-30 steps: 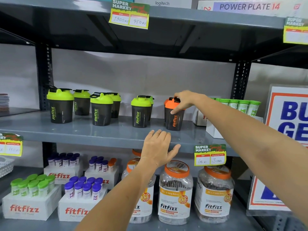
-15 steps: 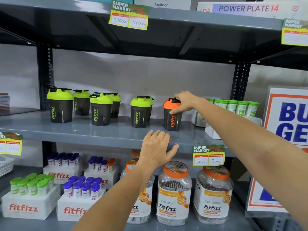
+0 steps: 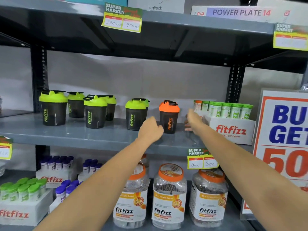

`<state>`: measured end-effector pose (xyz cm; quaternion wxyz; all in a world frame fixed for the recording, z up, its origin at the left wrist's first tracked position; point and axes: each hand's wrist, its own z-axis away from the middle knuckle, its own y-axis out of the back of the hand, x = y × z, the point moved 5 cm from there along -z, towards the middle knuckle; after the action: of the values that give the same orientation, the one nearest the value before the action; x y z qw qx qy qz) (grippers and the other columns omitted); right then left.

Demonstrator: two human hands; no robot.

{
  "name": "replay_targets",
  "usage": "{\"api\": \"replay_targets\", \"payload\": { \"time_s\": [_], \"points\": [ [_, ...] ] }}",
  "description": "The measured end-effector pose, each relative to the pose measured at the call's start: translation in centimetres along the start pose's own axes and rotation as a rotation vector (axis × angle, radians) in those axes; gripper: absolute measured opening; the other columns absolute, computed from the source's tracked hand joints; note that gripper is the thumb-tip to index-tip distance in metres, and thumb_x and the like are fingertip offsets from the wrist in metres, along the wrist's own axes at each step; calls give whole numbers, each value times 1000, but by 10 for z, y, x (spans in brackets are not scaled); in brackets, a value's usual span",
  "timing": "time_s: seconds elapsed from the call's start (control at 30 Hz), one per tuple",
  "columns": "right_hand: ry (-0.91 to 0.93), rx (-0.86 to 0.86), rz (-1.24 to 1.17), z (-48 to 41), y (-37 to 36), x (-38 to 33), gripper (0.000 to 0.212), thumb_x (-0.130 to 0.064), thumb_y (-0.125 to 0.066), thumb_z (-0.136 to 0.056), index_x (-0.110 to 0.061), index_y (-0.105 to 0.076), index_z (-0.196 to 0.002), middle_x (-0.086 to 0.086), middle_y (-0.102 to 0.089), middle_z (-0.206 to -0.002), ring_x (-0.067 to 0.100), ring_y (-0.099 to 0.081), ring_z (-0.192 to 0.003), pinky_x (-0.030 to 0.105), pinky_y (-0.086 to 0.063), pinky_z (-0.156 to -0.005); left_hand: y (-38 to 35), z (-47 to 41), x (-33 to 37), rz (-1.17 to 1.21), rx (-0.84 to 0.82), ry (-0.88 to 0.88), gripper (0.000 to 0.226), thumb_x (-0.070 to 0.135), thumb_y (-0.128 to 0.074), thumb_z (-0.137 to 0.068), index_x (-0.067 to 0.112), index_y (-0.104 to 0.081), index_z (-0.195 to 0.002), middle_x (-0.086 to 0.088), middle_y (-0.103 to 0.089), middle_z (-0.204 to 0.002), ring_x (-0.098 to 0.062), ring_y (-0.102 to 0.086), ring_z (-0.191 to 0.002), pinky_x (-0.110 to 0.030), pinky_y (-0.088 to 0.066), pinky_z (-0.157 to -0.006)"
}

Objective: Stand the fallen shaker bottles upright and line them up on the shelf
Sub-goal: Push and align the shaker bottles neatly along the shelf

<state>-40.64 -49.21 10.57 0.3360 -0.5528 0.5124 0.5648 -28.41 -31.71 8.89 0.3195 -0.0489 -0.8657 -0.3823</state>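
Note:
Several black Fitfizz shaker bottles stand upright on the grey middle shelf (image 3: 75,134). Green-lidded ones sit in pairs at the left (image 3: 53,108), the centre-left (image 3: 95,112) and the centre (image 3: 135,114). An orange-lidded shaker (image 3: 169,117) stands alone to their right. My left hand (image 3: 150,130) hovers over the shelf front between the centre green shaker and the orange one, fingers loosely bent and holding nothing. Just right of the orange shaker is my right hand (image 3: 193,120), blurred, with its fingers spread and off the bottle.
A white Fitfizz box of green tubes (image 3: 231,129) sits close to the right of my right hand. A large sale sign (image 3: 285,130) stands at the far right. Jars (image 3: 169,195) and tube boxes fill the lower shelf. A price tag (image 3: 201,159) hangs on the shelf edge.
My right hand has let go of the orange shaker's lid and dropped to its right. My left hand lifted off the shelf edge and moved up toward the shakers. The camera moved closer.

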Motion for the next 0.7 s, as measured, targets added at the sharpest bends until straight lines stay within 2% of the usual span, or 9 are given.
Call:
{"api": "replay_targets", "payload": {
  "time_s": [0.1,0.27,0.33,0.43,0.53,0.63,0.7],
  "points": [
    [-64,-67,-25,-1,-10,22,54,-44,-22,-101,-8,-48,-132,17,-56,-129,31,-57,-113,39,-49,-93,-6,-12,-10,-40,-148,111,42,14,-48,-87,4,-48,-128,-16,-56,-129,-33,-54,-115,-33,-44,-86],
    [23,-125,93,5,-19,23,47,-32,-22,-100,-2,-54,-116,14,-65,-113,30,-61,-108,43,-42,-104,-13,-17,-10,-163,-276,96,49,20,-43,-87,20,-49,-136,-7,-55,-137,-29,-54,-119,-35,-46,-98],
    [67,-122,127,9,-22,21,41,-29,-21,-99,-6,-55,-103,10,-67,-103,31,-63,-108,45,-40,-106,-15,-17,-9,-170,-328,93,51,21,-43,-84,27,-51,-135,-3,-56,-137,-29,-53,-122,-36,-44,-101],
    [114,-126,151,8,-23,21,43,-29,-21,-97,-12,-57,-79,13,-73,-91,34,-65,-102,49,-39,-106,-17,-21,-10,-153,-370,89,58,27,-40,-77,34,-52,-133,1,-57,-137,-28,-52,-124,-40,-43,-103],
    [127,-123,161,12,-23,22,45,-26,-21,-97,-13,-57,-74,15,-75,-89,34,-65,-102,47,-40,-105,-18,-24,-12,-144,-403,89,54,27,-40,-81,33,-52,-134,1,-56,-138,-28,-51,-126,-41,-41,-105],
    [130,-114,175,13,-22,21,49,-26,-21,-96,-12,-62,-73,15,-76,-89,32,-66,-100,46,-39,-106,-18,-26,-14,-106,-413,91,69,26,-36,-65,30,-54,-131,-1,-58,-136,-28,-51,-125,-43,-40,-106],
    [136,-107,186,15,-22,20,50,-26,-22,-97,-11,-63,-73,15,-76,-88,32,-67,-99,46,-40,-106,-19,-26,-14,-99,-415,88,64,26,-38,-68,29,-56,-130,-2,-59,-134,-28,-51,-124,-43,-41,-106]
  ]
}}
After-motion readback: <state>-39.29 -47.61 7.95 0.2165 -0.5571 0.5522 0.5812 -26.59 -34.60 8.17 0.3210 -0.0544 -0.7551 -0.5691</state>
